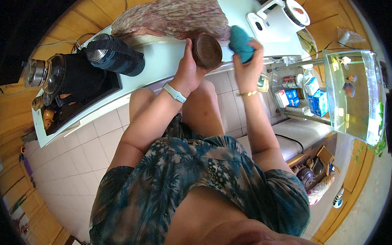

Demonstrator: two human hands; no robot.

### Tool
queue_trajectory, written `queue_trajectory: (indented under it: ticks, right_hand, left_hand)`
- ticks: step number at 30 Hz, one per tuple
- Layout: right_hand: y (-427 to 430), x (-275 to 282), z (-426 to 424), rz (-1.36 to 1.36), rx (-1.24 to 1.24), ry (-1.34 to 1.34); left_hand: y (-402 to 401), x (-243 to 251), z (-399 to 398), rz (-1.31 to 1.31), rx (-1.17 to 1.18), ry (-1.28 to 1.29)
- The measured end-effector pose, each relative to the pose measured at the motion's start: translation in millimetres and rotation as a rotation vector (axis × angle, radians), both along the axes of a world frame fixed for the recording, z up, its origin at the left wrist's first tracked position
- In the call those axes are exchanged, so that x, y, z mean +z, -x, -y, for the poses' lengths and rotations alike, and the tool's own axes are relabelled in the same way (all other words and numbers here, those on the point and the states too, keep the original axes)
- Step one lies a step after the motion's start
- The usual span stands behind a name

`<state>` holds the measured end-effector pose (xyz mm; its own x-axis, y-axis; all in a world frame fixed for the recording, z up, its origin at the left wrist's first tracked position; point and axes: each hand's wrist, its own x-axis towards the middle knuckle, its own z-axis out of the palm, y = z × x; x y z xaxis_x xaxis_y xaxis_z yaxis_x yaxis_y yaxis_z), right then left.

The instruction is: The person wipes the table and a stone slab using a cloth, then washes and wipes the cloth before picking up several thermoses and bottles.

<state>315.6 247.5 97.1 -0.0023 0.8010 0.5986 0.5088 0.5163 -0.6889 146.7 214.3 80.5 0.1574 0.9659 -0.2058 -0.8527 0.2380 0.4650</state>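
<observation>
My left hand (189, 71), with a pale watch band at the wrist, holds a round dark brown dish or lid (207, 51) tilted up over the front edge of the pale table (161, 57). To its right, my right hand (250, 65) grips a teal cloth-like bundle (240, 43), slightly blurred, with a dark lower edge. The two held things are apart. Just behind them lies a large brownish, wrinkled, veined covering (169, 18) over something pale on the table; what is under it is mostly hidden.
A bottle in a dark knitted sleeve (116, 55) and a glass vessel with a metal lid (48, 72) stand at the left. A white electric kettle (278, 17) is at the back right. Beyond the right hand are shelves with blue boxes (319, 102) and a fish tank (353, 94).
</observation>
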Motion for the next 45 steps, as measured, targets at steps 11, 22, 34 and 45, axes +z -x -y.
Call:
queue_trajectory:
  ticks: [11, 22, 34, 45]
  right_hand:
    - [45.2, 25.7, 37.5, 0.249, 0.311, -0.110]
    - [51.4, 23.4, 74.2, -0.037, 0.162, -0.054]
    - [58.9, 45.9, 79.2, -0.077, 0.152, -0.207]
    - [67.8, 59.2, 92.1, 0.058, 0.122, -0.108]
  left_hand:
    - [-12.9, 10.8, 28.0, -0.305, 0.171, -0.206]
    - [-6.3, 41.5, 40.2, -0.757, 0.315, -0.484]
    - [2.6, 38.8, 40.4, -0.970, 0.463, -0.687]
    - [8.0, 54.0, 43.5, -0.797, 0.395, -0.502]
